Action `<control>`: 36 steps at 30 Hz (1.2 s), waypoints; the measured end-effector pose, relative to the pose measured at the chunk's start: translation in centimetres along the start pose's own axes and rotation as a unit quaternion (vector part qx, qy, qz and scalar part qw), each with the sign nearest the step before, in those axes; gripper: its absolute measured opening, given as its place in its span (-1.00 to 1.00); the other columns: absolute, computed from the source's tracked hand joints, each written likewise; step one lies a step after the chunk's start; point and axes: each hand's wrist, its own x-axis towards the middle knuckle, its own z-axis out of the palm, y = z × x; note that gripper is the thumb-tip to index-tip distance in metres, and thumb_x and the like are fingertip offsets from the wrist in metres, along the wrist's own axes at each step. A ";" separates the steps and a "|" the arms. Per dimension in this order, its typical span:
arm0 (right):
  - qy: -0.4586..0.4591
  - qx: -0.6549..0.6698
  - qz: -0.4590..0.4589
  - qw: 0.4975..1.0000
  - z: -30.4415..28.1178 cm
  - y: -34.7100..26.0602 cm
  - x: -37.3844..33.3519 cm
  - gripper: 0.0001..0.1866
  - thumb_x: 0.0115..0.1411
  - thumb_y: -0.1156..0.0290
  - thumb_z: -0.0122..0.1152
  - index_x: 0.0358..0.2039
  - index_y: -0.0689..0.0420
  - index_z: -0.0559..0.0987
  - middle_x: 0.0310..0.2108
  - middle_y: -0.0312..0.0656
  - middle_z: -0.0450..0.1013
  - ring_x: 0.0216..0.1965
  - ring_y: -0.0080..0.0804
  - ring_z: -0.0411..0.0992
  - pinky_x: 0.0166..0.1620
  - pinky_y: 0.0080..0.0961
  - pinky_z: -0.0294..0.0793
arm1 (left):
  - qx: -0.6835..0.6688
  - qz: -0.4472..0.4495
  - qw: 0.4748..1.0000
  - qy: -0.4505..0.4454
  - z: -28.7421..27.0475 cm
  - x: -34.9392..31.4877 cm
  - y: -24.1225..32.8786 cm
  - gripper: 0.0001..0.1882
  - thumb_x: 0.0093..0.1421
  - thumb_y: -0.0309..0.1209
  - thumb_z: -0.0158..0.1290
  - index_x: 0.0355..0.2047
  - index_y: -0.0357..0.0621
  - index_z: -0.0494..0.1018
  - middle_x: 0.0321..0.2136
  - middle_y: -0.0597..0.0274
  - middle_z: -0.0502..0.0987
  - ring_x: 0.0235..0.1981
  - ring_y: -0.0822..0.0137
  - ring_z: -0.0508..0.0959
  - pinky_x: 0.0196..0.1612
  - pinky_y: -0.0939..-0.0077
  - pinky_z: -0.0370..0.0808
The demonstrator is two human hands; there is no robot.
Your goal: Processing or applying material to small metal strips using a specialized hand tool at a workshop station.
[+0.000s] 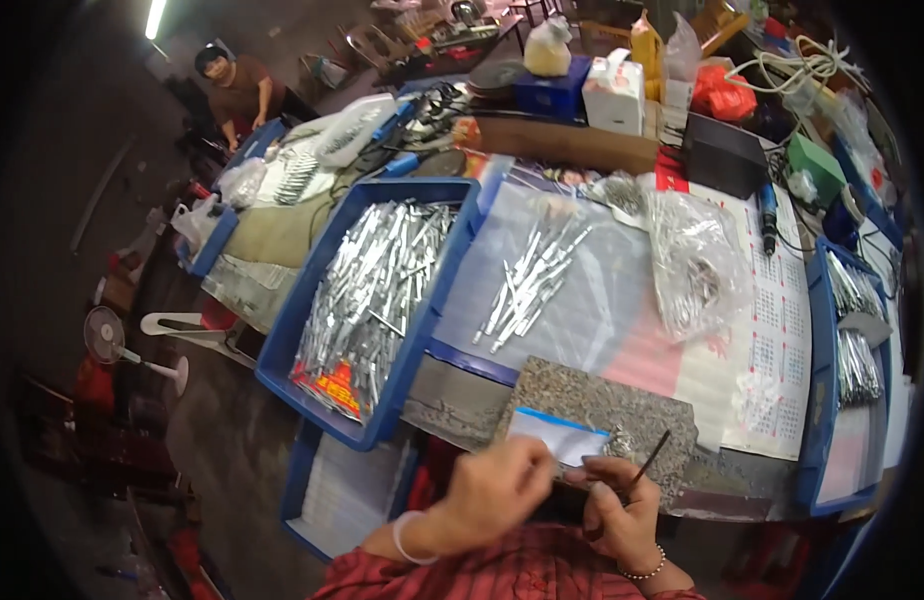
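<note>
My left hand (494, 487), a pale band at its wrist, is a little blurred. Its fingers are curled closed over the near edge of a granite slab (552, 378); whatever they may pinch is hidden. Beside it, my right hand (622, 508) wears a beaded bracelet and grips a thin dark rod (654, 458), which slants up to the right above the slab. Between the hands and the slab's middle lies a white pad with a blue edge (557, 432). A small heap of tiny metal parts (622, 440) sits just right of the pad.
A blue tray (437, 300) of silvery rods stands left; loose metal rods (527, 290) lie beyond the slab. Right are a clear plastic bag (697, 265), a blue electric screwdriver (768, 215) and another blue tray (817, 400). Far left, a person (244, 90) works near a fan (104, 335).
</note>
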 end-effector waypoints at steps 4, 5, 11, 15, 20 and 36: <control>-0.028 -0.070 -0.064 0.995 0.4 1.2 0.1 -0.80 0.24 0.47 0.17 -0.17 0.31 0.51 -0.38 -0.25 0.50 -0.60 -0.70 0.34 -0.53 -0.74 0.33 | -0.040 0.077 0.996 0.034 2.4 -2.2 0.9 -0.80 0.02 -0.57 0.18 -0.34 -0.23 0.40 -0.52 0.11 0.47 -0.58 0.17 0.53 -0.54 0.37 0.45; -0.025 -0.073 -0.066 0.995 0.6 1.1 0.0 -0.80 0.24 0.47 0.17 -0.17 0.31 0.51 -0.38 -0.25 0.50 -0.60 -0.70 0.34 -0.53 -0.74 0.33 | -0.044 0.080 0.995 0.034 2.5 -2.1 0.9 -0.80 0.02 -0.57 0.18 -0.34 -0.23 0.40 -0.52 0.11 0.47 -0.58 0.17 0.53 -0.54 0.37 0.45; 0.037 -0.165 -0.121 0.978 -0.2 -0.5 -1.3 -0.90 0.15 0.62 0.17 -0.31 0.32 0.57 -0.38 -0.13 0.57 -0.47 -0.54 0.50 -0.39 -0.63 0.47 | -0.211 0.037 0.974 -0.077 0.8 -1.8 1.0 -0.70 0.06 -0.57 0.18 -0.16 -0.25 0.47 -0.42 0.17 0.49 -0.52 0.39 0.53 -0.48 0.58 0.46; -0.147 -0.296 -0.077 0.941 -0.3 -2.7 -0.8 -0.82 0.15 0.49 0.23 -0.22 0.23 0.59 -0.34 -0.10 0.57 -0.37 -0.34 0.57 -0.28 -0.49 0.51 | -0.322 0.052 0.935 -0.143 0.1 -0.6 -0.7 -0.66 0.17 -0.55 0.09 -0.01 -0.29 0.44 -0.25 0.13 0.50 -0.36 0.41 0.51 -0.32 0.61 0.45; -0.180 -0.375 -0.016 0.909 -1.1 -4.1 -0.8 -0.79 0.19 0.41 0.21 -0.19 0.23 0.57 -0.38 -0.07 0.54 -0.39 -0.30 0.55 -0.29 -0.48 0.49 | -0.528 -0.035 0.821 -0.212 1.1 -1.5 -2.6 -0.85 0.26 -0.53 0.02 -0.22 -0.34 0.52 -0.35 0.16 0.51 -0.37 0.42 0.52 -0.32 0.63 0.45; 0.174 -0.828 -0.229 0.481 -12.1 -8.8 20.0 -0.90 0.11 0.50 0.06 -0.33 0.20 0.42 -0.46 0.03 0.47 -0.45 0.02 0.49 -0.39 -0.18 0.47 | -0.450 -0.145 0.881 -0.033 0.3 -4.8 -4.5 -0.88 0.20 -0.60 0.06 -0.26 -0.39 0.52 -0.36 0.13 0.51 -0.44 0.47 0.54 -0.36 0.68 0.49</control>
